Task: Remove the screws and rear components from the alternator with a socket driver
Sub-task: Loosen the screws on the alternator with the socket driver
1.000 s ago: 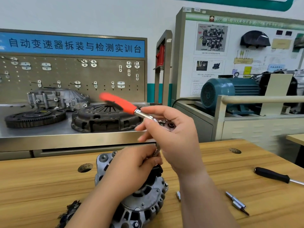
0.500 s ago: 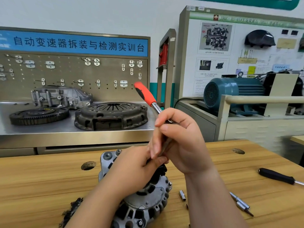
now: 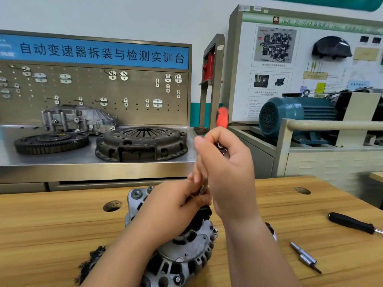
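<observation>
A grey alternator (image 3: 186, 255) lies on the wooden bench at bottom centre, its rear side up. My left hand (image 3: 174, 206) rests on top of it and pinches the lower shaft of the socket driver (image 3: 222, 118). My right hand (image 3: 226, 172) is closed around the driver's head and upper shaft above the alternator. Only the driver's red handle shows, pointing away behind my right fingers. The socket tip and the screw under it are hidden by my hands.
Two driver bits (image 3: 305, 256) and a black-handled screwdriver (image 3: 352, 222) lie on the bench (image 3: 51, 235) to the right. A dark frayed part (image 3: 89, 266) sits left of the alternator. Behind are a steel counter with a clutch cover (image 3: 143, 143) and flywheel (image 3: 51, 141), and a blue motor (image 3: 296, 117).
The red handle has swung from pointing left, through up-left, to pointing away behind my right hand. Both hands have kept their grip on the driver over the alternator.
</observation>
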The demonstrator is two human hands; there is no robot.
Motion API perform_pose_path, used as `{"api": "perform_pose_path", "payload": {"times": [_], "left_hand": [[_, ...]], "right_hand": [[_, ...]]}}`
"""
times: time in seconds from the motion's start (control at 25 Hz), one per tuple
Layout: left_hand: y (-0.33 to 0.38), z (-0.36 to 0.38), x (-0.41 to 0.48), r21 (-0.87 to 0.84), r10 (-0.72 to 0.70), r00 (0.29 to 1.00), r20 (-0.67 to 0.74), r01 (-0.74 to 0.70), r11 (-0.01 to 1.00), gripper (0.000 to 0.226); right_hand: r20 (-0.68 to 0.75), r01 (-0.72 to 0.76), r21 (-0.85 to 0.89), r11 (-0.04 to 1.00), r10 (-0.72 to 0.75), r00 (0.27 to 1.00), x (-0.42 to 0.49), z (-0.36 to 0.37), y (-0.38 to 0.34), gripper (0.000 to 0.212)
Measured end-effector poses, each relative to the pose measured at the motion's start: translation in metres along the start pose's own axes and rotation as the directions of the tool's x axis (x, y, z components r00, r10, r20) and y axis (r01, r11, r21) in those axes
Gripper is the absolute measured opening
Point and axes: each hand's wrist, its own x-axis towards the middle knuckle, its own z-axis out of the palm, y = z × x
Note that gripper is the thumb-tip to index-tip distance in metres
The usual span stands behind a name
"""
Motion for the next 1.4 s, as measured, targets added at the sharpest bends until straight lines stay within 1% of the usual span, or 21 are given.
{"api": "perform_pose_path", "payload": {"times": [0.12,0.2,0.24,0.32,0.4,0.48,0.56,0.64,0.68,0.72,0.76,0.8,0.88,0.96,1.08,1.16,1.2,1.24,1.28,1.32,1.4], "left_hand": [[-0.002,0.001,-0.001,0.015,0.035,0.999,0.033,-0.036,0.999,0.012],[-0.002,0.001,-0.001,0.027,0.050,0.998,0.030,-0.051,0.998,0.010],[-0.001,0.001,0.000,0.016,0.041,0.999,0.016,-0.041,0.999,0.010],[0.002,0.001,0.001,-0.026,0.033,0.999,-0.024,-0.034,0.999,0.017],[0.004,-0.001,0.002,-0.021,0.046,0.998,-0.047,-0.048,0.999,0.035],[0.003,-0.001,0.001,-0.001,0.047,0.998,-0.046,-0.047,0.999,0.038],[0.000,0.001,0.000,-0.002,0.025,0.999,-0.020,-0.025,1.000,0.011],[-0.001,0.001,-0.001,0.020,0.013,1.000,0.009,-0.013,1.000,0.008],[-0.001,0.002,-0.001,0.033,0.023,1.000,0.018,-0.023,0.999,0.011],[0.001,0.001,-0.001,0.041,0.029,0.999,0.015,-0.030,0.999,0.016],[0.003,0.001,0.000,0.039,0.024,1.000,0.013,-0.024,0.999,0.018],[0.004,0.001,0.000,0.025,0.013,1.000,0.010,-0.013,1.000,0.019],[0.005,-0.001,0.000,0.001,0.021,1.000,-0.002,-0.021,1.000,0.031],[0.005,-0.003,0.000,0.017,0.034,0.999,-0.011,-0.034,0.999,0.045],[0.003,-0.001,-0.001,-0.013,0.016,1.000,-0.001,-0.016,1.000,0.022],[0.000,-0.001,-0.002,-0.011,0.027,0.999,0.018,-0.027,1.000,0.021],[0.000,0.000,-0.002,-0.001,0.043,0.999,0.016,-0.043,0.999,0.024],[0.001,0.000,-0.001,0.001,0.051,0.999,0.014,-0.051,0.999,0.022],[0.003,0.001,0.000,-0.001,0.046,0.999,0.012,-0.046,0.999,0.015],[0.004,0.000,0.001,-0.012,0.033,0.999,0.001,-0.033,0.999,0.014],[0.005,0.000,0.001,-0.028,0.043,0.999,-0.028,-0.044,0.999,0.030]], "right_hand": [[0.280,-0.091,0.260,0.961,0.015,0.960,0.007,-0.015,-0.001,0.024],[0.347,-0.148,0.376,0.915,0.009,0.938,0.009,-0.018,-0.001,0.021],[0.300,-0.142,0.344,0.928,0.035,0.953,0.008,-0.015,0.001,0.022],[-0.012,-0.015,0.065,0.998,0.016,1.000,0.004,-0.003,0.007,0.026],[-0.315,0.072,-0.204,0.976,-0.135,0.940,-0.001,0.009,0.010,0.027],[-0.350,0.048,-0.199,0.979,-0.116,0.930,0.000,0.009,0.012,0.028],[-0.085,-0.015,0.051,0.999,0.019,0.996,0.004,-0.001,0.007,0.028],[0.264,-0.130,0.326,0.936,0.042,0.964,0.008,-0.011,-0.001,0.025],[0.339,-0.167,0.393,0.904,0.026,0.940,0.009,-0.014,-0.004,0.024],[0.322,-0.162,0.396,0.904,0.028,0.946,0.008,-0.013,-0.003,0.025],[0.215,-0.113,0.316,0.942,0.045,0.976,0.007,-0.009,0.000,0.027],[0.037,-0.038,0.167,0.985,0.033,0.999,0.004,-0.004,0.005,0.028],[-0.321,0.074,-0.145,0.987,-0.117,0.940,-0.001,0.008,0.010,0.029],[-0.375,0.089,-0.197,0.976,-0.159,0.913,-0.005,0.015,0.011,0.026],[-0.043,-0.019,0.023,1.000,0.020,0.999,0.000,0.003,0.002,0.026],[0.254,-0.159,0.256,0.953,0.093,0.963,0.007,-0.010,-0.007,0.027],[0.321,-0.208,0.329,0.921,0.098,0.942,0.010,-0.013,-0.009,0.027],[0.299,-0.205,0.336,0.919,0.102,0.949,0.010,-0.013,-0.007,0.027],[0.188,-0.147,0.265,0.953,0.099,0.977,0.008,-0.010,-0.003,0.028],[0.017,-0.060,0.128,0.990,0.058,0.998,0.006,-0.004,0.003,0.028],[-0.322,0.063,-0.163,0.985,-0.114,0.940,-0.002,0.009,0.010,0.027]]}}
